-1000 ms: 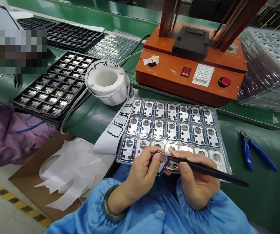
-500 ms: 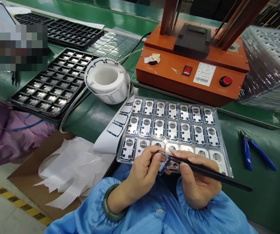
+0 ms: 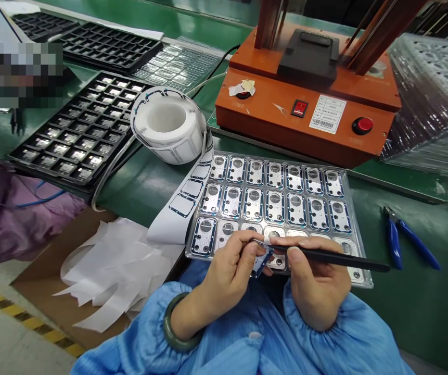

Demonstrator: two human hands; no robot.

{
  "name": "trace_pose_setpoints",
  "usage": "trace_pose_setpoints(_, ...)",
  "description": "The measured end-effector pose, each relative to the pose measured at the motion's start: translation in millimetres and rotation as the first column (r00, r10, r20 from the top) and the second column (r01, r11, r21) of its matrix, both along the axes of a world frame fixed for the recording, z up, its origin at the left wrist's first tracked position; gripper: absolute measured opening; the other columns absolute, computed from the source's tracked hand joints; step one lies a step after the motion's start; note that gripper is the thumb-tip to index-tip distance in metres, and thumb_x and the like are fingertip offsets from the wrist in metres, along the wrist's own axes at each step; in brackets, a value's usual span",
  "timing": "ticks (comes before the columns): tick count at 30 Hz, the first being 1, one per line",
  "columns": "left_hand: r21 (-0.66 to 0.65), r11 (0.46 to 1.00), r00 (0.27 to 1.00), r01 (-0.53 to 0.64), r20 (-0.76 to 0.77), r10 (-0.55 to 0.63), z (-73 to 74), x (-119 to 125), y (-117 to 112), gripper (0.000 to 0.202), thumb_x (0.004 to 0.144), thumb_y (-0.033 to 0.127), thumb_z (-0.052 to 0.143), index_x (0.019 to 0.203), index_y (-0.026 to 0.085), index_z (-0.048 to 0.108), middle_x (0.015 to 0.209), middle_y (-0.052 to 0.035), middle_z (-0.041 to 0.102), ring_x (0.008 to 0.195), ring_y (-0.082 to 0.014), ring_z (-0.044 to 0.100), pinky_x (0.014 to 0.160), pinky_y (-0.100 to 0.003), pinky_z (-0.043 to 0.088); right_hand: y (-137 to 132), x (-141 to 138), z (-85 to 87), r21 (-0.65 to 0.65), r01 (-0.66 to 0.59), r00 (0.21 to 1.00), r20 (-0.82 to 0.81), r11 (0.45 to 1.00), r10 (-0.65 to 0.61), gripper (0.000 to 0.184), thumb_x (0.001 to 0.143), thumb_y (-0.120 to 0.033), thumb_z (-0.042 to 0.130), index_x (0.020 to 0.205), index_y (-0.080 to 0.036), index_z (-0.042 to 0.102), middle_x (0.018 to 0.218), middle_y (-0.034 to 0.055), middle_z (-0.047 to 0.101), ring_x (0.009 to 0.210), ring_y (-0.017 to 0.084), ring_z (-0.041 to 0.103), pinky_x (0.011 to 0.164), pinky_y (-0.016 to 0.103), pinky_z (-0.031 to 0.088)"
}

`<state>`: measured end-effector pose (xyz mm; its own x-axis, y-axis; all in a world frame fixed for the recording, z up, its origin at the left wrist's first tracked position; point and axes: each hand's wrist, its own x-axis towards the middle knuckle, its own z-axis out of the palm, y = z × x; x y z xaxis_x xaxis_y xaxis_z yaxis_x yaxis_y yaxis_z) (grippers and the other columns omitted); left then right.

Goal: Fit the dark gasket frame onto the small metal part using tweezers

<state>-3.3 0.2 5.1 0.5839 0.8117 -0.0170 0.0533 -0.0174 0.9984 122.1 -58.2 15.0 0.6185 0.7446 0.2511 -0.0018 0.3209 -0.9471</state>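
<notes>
Two bare hands meet at the near edge of a clear blister tray (image 3: pixel 348 179) that lies on the green tabletop (image 3: pixel 422 302). The left hand (image 3: pixel 227 276) has its grip clenched on a small metal plate with a blue border (image 3: pixel 260 262), pinched between thumb and fingertips and tilted on edge just in front of the tray's near row. The right hand (image 3: pixel 315 286) has its grip closed around black tweezers (image 3: pixel 325 256), whose long body runs out to the right while the tips touch the top of the held plate. Both wrists wear light blue sleeves (image 3: pixel 247 344), and a green bangle (image 3: pixel 173 333) circles the left wrist.

Rows of similar metal plates (image 3: pixel 274 200) fill the tray's pockets. Just left of the tray, a white label roll (image 3: pixel 169 130) stands on the tabletop, and its backing strip (image 3: pixel 184 203) trails down toward the near edge, where loose white backing paper (image 3: pixel 118 271) is heaped on a piece of brown cardboard (image 3: pixel 44 276). Farther left lies a black compartment tray (image 3: pixel 79 135) with small shiny parts in its cells. Beyond the clear tray stands an orange machine (image 3: pixel 305 109) with a red round button (image 3: pixel 365 125). To the right, well apart from the hands, blue-handled pliers (image 3: pixel 401 239) rest on the tabletop, and a stack of clear trays (image 3: pixel 434 99) sits at the far right.
</notes>
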Motion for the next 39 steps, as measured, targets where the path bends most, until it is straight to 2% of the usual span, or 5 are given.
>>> trace_pose_setpoints(15, 0.031, 0.999, 1.000, -0.024, 0.015, 0.024, 4.8, 0.7, 0.3, 0.016, 0.099, 0.026, 0.038, 0.106, 0.024, 0.053, 0.085, 0.0019, 0.065, 0.075, -0.0092, 0.069, 0.065, -0.018, 0.053, 0.9, -2.6, 4.4, -0.003, -0.024, 0.998, -0.054, 1.000, 0.023, 0.022, 0.084, -0.006, 0.061, 0.098, -0.024, 0.059, 0.087, -0.0019, 0.075, 0.082, 0.016, 0.073, 0.066, 0.026, 0.062)
trace_pose_setpoints(22, -0.026, 0.999, 0.999, -0.040, 0.026, 0.041, 5.8, -0.3, -0.9, 0.017, 0.098, 0.030, 0.040, 0.101, 0.021, 0.054, 0.081, -0.0004, 0.065, 0.069, -0.0126, 0.068, 0.063, -0.023, 0.054, 0.9, -3.1, 1.8, 0.016, -0.032, 0.999, -0.037, 0.999, 0.033, 0.024, 0.084, -0.006, 0.060, 0.098, -0.025, 0.058, 0.088, -0.0018, 0.075, 0.080, 0.018, 0.073, 0.070, 0.032, 0.063)
trace_pose_setpoints(26, -0.035, 0.998, 0.998, -0.057, 0.028, 0.058, 5.0, -0.7, -1.6, 0.018, 0.097, 0.031, 0.041, 0.097, 0.020, 0.055, 0.080, -0.0008, 0.064, 0.072, -0.0144, 0.068, 0.065, -0.025, 0.054, 0.1, -3.9, 1.9, 0.023, -0.050, 0.997, -0.049, 0.998, 0.051, 0.024, 0.084, -0.005, 0.060, 0.099, -0.024, 0.059, 0.088, -0.0016, 0.075, 0.079, 0.018, 0.074, 0.064, 0.028, 0.062)
trace_pose_setpoints(31, -0.099, 0.994, 0.997, -0.053, 0.051, 0.058, 7.4, 1.5, -1.7, 0.019, 0.097, 0.033, 0.040, 0.091, 0.019, 0.053, 0.074, 0.0016, 0.060, 0.056, -0.0111, 0.065, 0.056, -0.023, 0.053, -0.4, -3.9, 1.5, 0.009, -0.041, 0.999, -0.034, 0.999, 0.042, 0.024, 0.083, -0.006, 0.062, 0.097, -0.025, 0.059, 0.087, -0.0017, 0.074, 0.079, 0.018, 0.073, 0.065, 0.029, 0.062)
trace_pose_setpoints(39, -0.242, 0.969, 0.994, 0.047, 0.107, -0.021, 8.7, 0.3, 0.0, 0.024, 0.097, 0.040, 0.039, 0.099, 0.019, 0.051, 0.076, 0.0000, 0.062, 0.058, -0.0129, 0.067, 0.055, -0.024, 0.054, 0.5, -3.1, 1.9, -0.036, -0.032, 0.997, -0.067, 0.999, 0.029, 0.021, 0.084, -0.007, 0.061, 0.096, -0.025, 0.059, 0.086, -0.0019, 0.075, 0.079, 0.018, 0.073, 0.062, 0.027, 0.061)
